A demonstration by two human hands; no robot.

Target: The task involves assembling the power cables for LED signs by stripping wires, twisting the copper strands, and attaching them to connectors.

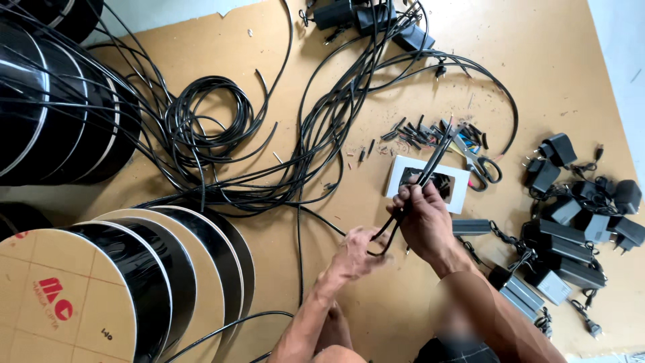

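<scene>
A: Largest first: brown board (551,60) covering the floor, bearing everything. Cable reels (121,282) with black winding at lower left, more reels (54,101) at upper left.

B: Next down?

A: Tangle of black cable (269,148) spread across the middle of the board. Pile of black and grey power adapters (571,235) at far right, another small cluster (369,17) at the top edge. White wall plate (457,178) lying flat just above the hands. Scissors (480,165) just beside it, then cut wire scraps (416,131) scattered above.

B: State of the hands?

A: Right hand (423,222) clenched around a doubled black cable (430,161), fist closed, cable ends rising toward the scissors. Left hand (356,252) pinching the lower loop of the same cable between fingertips. Both grasping; neither released.

B: Location of that cable?

A: Held between both hands, off the board, in front of the wall plate.

B: Handling?

A: Judged light, flexible but springy; likely to uncoil if slackened. Jacket appears smooth, so possibly slippery under a loose pinch. Not fragile in the jacket; stripped ends probably delicate. Best taken on the jacketed run near the bend, clear of the cut ends.
</scene>
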